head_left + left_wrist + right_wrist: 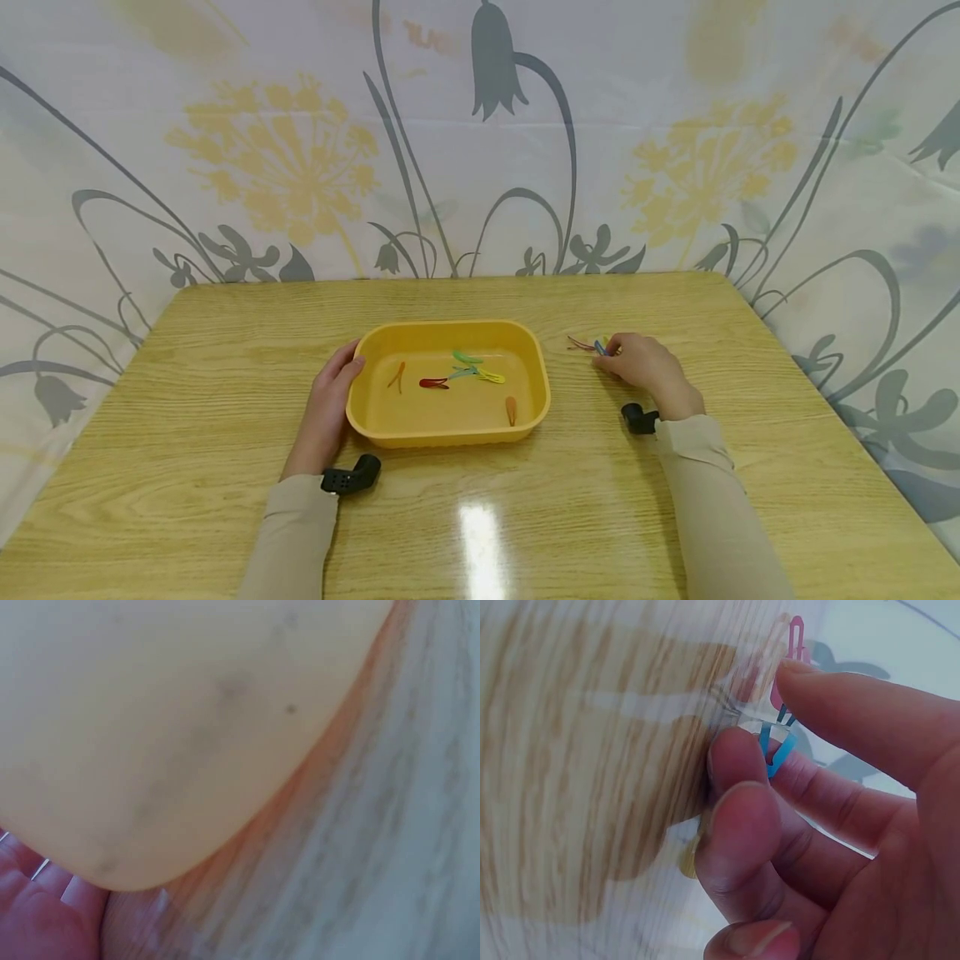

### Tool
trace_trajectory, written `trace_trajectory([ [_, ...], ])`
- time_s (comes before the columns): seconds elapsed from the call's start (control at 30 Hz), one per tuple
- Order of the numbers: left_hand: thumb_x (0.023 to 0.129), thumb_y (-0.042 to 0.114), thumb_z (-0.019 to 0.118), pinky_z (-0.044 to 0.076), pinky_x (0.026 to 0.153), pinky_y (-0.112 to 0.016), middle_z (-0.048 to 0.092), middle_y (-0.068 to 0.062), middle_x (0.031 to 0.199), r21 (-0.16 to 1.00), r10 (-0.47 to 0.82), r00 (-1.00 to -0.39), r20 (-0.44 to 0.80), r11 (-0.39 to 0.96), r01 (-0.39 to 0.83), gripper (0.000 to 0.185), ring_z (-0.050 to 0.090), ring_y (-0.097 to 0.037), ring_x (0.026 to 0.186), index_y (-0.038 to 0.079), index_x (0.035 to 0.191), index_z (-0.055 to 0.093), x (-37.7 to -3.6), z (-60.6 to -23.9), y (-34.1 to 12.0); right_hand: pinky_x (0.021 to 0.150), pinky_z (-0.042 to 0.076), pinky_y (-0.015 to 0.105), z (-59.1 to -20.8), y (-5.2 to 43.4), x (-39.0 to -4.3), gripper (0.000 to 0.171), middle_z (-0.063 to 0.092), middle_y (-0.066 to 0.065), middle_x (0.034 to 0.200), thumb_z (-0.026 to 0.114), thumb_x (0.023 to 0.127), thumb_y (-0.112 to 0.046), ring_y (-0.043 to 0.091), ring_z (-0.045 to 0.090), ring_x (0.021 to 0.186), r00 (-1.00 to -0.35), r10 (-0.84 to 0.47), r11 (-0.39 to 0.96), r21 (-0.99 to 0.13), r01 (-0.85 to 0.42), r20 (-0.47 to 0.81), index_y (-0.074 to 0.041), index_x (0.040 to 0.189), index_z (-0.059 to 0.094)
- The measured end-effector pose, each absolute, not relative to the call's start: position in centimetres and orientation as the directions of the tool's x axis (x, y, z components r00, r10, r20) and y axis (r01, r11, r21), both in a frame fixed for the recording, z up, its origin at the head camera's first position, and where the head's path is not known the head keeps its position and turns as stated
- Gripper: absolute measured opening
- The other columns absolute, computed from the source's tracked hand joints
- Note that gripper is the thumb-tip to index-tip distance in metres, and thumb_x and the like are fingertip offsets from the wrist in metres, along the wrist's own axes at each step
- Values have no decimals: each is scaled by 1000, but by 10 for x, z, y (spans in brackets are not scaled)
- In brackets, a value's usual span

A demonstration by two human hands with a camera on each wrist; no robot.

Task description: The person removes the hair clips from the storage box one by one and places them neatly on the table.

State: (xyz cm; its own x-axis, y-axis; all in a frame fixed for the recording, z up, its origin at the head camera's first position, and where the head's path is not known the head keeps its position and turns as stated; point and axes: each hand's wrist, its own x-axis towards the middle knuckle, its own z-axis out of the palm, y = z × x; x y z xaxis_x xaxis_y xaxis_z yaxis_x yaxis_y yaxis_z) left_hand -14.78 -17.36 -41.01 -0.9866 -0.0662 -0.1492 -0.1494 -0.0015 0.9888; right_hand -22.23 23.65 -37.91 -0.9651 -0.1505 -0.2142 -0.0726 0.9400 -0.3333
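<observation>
My left hand (330,400) holds the left end of a yellow plastic basin (427,417), its thumb over the rim. In the left wrist view the basin wall (187,750) fills much of the picture. Inside lie several snap hair clips, among them a red one (432,383), a yellow one (491,377), a green one (466,357) and orange ones (512,410). Right of the basin, my right hand (651,367) has its fingers curled at a blue hair clip (778,756), which it appears to pinch. A pink-red clip (579,343) lies beside the fingertips. A yellow clip (609,340) is partly hidden.
The wood-grain table (480,492) reaches back to a hanging cloth (450,167) printed with flowers. Black wrist cameras (637,418) sit on both wrists. A bright reflection shows on the tabletop near the front.
</observation>
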Motion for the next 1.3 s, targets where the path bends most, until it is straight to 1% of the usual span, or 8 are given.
trace_trajectory([
  [0.3,97,40,40,31,107,-36,31,4,147,988,-65,-985,-157,0,-157,49,36,-14,129,22,143,33,-149,-410,-173,60,39,31,-380,237,-224,37,59,3,75,57,88,-39,20,52,70,-958,-128,945,-324,-40,-256,-5,101,60],
  [0.5,97,39,40,31,107,-36,30,3,147,988,-64,-986,-154,-16,-153,50,35,-15,130,21,143,33,-149,-410,-175,58,40,30,-381,236,-224,36,60,3,73,57,88,-39,18,52,66,-957,-129,938,-346,-33,-259,-5,99,60],
  [0.77,97,41,40,30,107,-36,30,4,147,988,-63,-986,-157,-11,-157,50,35,-14,130,22,143,33,-148,-410,-173,60,40,29,-379,238,-221,32,57,5,65,55,91,-32,16,50,57,-941,-216,904,-417,-92,-261,-2,102,57],
  [0.87,97,40,40,30,108,-36,30,4,147,987,-62,-985,-158,-23,-157,50,35,-14,130,22,143,33,-148,-410,-173,61,40,29,-378,239,-221,33,56,5,65,54,92,-31,16,49,57,-935,-232,896,-433,-99,-267,-1,105,56],
  [1.07,98,38,39,31,107,-36,31,4,147,988,-55,-987,-153,-21,-152,48,36,-14,129,22,143,34,-148,-409,-171,64,41,31,-375,241,-221,32,59,7,69,53,92,-31,16,51,61,-946,-218,903,-416,-104,-238,-2,107,59],
  [1.17,98,39,39,31,107,-36,31,4,147,988,-59,-987,-151,-13,-151,48,36,-14,129,22,142,34,-148,-409,-172,62,44,31,-372,241,-221,31,62,8,74,51,93,-30,19,54,64,-953,-211,893,-439,-98,-219,-4,109,59],
  [1.3,98,40,39,31,107,-37,31,4,147,988,-60,-986,-156,-6,-156,49,36,-14,130,23,143,34,-148,-409,-174,61,46,31,-372,236,-222,30,64,9,83,50,94,-30,20,57,67,-956,-239,877,-461,-137,-169,-6,110,59],
])
